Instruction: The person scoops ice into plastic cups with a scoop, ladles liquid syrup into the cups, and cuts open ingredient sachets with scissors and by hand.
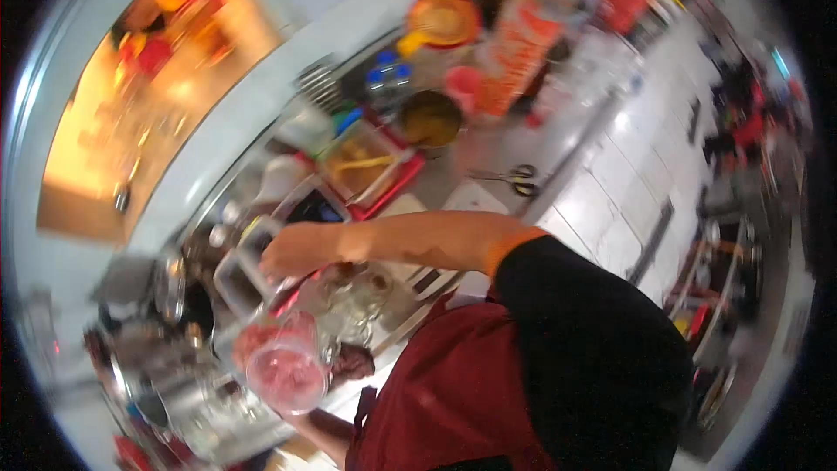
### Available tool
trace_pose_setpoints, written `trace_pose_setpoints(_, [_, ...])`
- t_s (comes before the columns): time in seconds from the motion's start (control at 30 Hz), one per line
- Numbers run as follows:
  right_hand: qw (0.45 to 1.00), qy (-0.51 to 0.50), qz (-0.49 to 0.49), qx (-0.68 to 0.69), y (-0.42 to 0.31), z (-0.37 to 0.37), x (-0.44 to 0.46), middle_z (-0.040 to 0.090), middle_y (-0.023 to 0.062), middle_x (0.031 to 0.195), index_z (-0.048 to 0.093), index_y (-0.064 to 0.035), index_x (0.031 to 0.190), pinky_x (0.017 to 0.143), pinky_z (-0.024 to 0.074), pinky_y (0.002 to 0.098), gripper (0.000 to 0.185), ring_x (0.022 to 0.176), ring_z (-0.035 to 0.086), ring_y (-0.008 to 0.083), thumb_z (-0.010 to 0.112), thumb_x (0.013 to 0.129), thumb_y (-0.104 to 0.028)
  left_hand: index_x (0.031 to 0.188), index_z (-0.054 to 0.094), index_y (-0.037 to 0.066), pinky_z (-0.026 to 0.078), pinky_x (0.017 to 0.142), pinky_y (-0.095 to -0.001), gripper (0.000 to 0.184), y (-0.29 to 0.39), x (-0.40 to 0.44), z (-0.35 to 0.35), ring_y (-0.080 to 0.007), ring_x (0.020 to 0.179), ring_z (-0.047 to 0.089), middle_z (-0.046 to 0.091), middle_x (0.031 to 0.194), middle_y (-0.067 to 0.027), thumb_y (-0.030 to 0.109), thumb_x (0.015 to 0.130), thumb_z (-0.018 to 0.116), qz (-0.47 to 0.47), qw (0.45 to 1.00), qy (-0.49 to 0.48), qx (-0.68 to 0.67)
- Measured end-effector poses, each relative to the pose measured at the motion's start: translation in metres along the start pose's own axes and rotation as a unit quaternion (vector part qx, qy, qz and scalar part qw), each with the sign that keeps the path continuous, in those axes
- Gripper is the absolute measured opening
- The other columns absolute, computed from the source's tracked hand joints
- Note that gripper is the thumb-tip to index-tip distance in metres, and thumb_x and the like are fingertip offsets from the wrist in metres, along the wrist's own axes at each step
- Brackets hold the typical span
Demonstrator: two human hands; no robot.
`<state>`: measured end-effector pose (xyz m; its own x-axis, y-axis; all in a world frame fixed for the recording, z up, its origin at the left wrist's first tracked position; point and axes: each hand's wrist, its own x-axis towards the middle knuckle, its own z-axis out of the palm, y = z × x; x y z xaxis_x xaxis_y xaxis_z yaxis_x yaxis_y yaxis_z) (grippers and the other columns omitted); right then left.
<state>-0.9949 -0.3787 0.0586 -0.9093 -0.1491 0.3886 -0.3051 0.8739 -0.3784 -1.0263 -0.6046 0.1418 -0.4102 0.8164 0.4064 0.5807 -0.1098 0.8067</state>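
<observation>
A clear plastic tub (288,375) with pink contents is tilted so that its round mouth faces me. My left hand (301,419) is mostly hidden under this tub and appears to hold it from below. Beyond the tub, my right hand (301,250) reaches across with its fingers curled closed. What those fingers hold, if anything, is blurred. Just past them is a white rectangular container (234,283). Below my right forearm are clear plastic-wrapped items (357,301), and a dark reddish lump (353,361) lies beside the tub.
Scissors (521,180) with dark handles lie on the counter. Near them are a red-rimmed tray (410,176), a dark round bowl (431,118), a pink cup (462,83) and an orange bag (520,52). A lit opening (157,113) cuts the wall. White floor tiles (610,174) lie right.
</observation>
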Motion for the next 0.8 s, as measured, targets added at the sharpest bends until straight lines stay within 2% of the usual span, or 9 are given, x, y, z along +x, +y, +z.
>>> trace_pose_setpoints(0.13, [0.974,-0.091,0.150,0.146,0.004,-0.080,-0.061,0.065,0.0139,0.107,0.063,-0.0053,0.102,0.082,0.0517,0.0443,0.022,0.098,0.064,0.0327,0.060,0.086,-0.020,0.130,0.044,0.003,0.048,0.094,-0.0378,0.088,0.028,0.030,0.070,-0.0228,0.108,0.056,0.054,0.119,-0.0091,0.023,0.058,0.091,0.012,0.992,-0.112,-0.057])
trace_pose_setpoints(0.2, [0.944,0.126,0.141,0.272,-0.005,-0.115,-0.143,0.060,0.0167,0.121,0.058,-0.0049,0.121,0.093,0.0479,0.0416,0.034,0.112,0.059,0.0317,0.059,0.089,-0.016,0.130,0.043,0.003,0.047,0.095,-0.0382,0.088,0.047,0.046,0.113,-0.0231,0.108,0.056,0.054,0.118,-0.0092,0.022,0.059,0.091,0.021,0.979,-0.182,-0.087])
trace_pose_setpoints(0.27, [0.933,0.118,0.096,0.327,-0.018,-0.161,-0.245,0.053,0.0185,0.132,0.046,-0.0053,0.137,0.100,0.0432,0.0381,0.051,0.123,0.051,0.0302,0.061,0.089,-0.016,0.131,0.043,0.003,0.046,0.096,-0.0385,0.088,0.064,0.061,0.163,-0.0234,0.107,0.056,0.054,0.117,-0.0094,0.021,0.059,0.091,0.025,0.962,-0.246,-0.116])
trace_pose_setpoints(0.4, [0.884,-0.016,0.362,0.293,-0.041,-0.215,-0.445,0.048,0.0211,0.137,0.041,0.0003,0.138,0.102,0.0416,0.0377,0.062,0.126,0.048,0.0301,0.067,0.087,-0.023,0.131,0.041,0.003,0.045,0.097,-0.0389,0.088,0.063,0.073,0.310,-0.0239,0.107,0.055,0.055,0.116,-0.0095,0.020,0.060,0.091,0.024,0.937,-0.320,-0.139])
trace_pose_setpoints(0.5, [0.725,-0.109,0.647,0.211,-0.028,-0.260,-0.596,0.060,0.0234,0.121,0.055,0.0019,0.123,0.094,0.0462,0.0425,0.059,0.110,0.059,0.0367,0.066,0.085,-0.041,0.131,0.042,0.003,0.045,0.097,-0.0385,0.084,0.020,0.055,0.450,-0.0220,0.109,0.054,0.052,0.119,-0.0090,0.016,0.062,0.088,-0.038,0.935,-0.239,-0.258])
trace_pose_setpoints(0.53, [0.673,-0.006,0.736,0.081,-0.019,-0.255,-0.651,0.062,0.0223,0.115,0.055,0.0027,0.123,0.093,0.0477,0.0404,0.061,0.106,0.061,0.0345,0.072,0.080,-0.037,0.132,0.042,0.004,0.045,0.097,-0.0386,0.083,0.005,0.049,0.490,-0.0218,0.109,0.053,0.051,0.120,-0.0088,0.013,0.063,0.087,-0.071,0.934,-0.229,-0.266])
trace_pose_setpoints(0.6, [0.611,0.279,0.739,-0.044,0.005,-0.274,-0.718,0.060,0.0220,0.119,0.051,0.0019,0.127,0.093,0.0478,0.0398,0.069,0.108,0.060,0.0323,0.079,0.076,-0.034,0.132,0.042,0.004,0.044,0.098,-0.0386,0.081,-0.017,0.046,0.545,-0.0215,0.110,0.052,0.050,0.121,-0.0085,0.010,0.064,0.085,-0.108,0.929,-0.229,-0.269])
trace_pose_setpoints(0.67, [0.532,0.410,0.741,0.011,0.047,-0.274,-0.759,0.054,0.0202,0.128,0.044,0.0000,0.135,0.093,0.0475,0.0412,0.083,0.114,0.056,0.0300,0.085,0.070,-0.032,0.133,0.041,0.004,0.043,0.099,-0.0378,0.079,-0.008,0.053,0.586,-0.0217,0.112,0.051,0.049,0.122,-0.0087,0.005,0.064,0.082,-0.141,0.934,-0.191,-0.267])
trace_pose_setpoints(0.8, [0.670,0.439,0.598,-0.020,0.118,-0.254,-0.783,0.043,0.0165,0.140,0.035,-0.0032,0.141,0.097,0.0448,0.0427,0.101,0.125,0.047,0.0286,0.091,0.063,-0.034,0.134,0.040,0.004,0.042,0.100,-0.0364,0.080,0.031,0.080,0.622,-0.0223,0.114,0.051,0.049,0.126,-0.0096,0.005,0.066,0.082,-0.143,0.949,-0.155,-0.235])
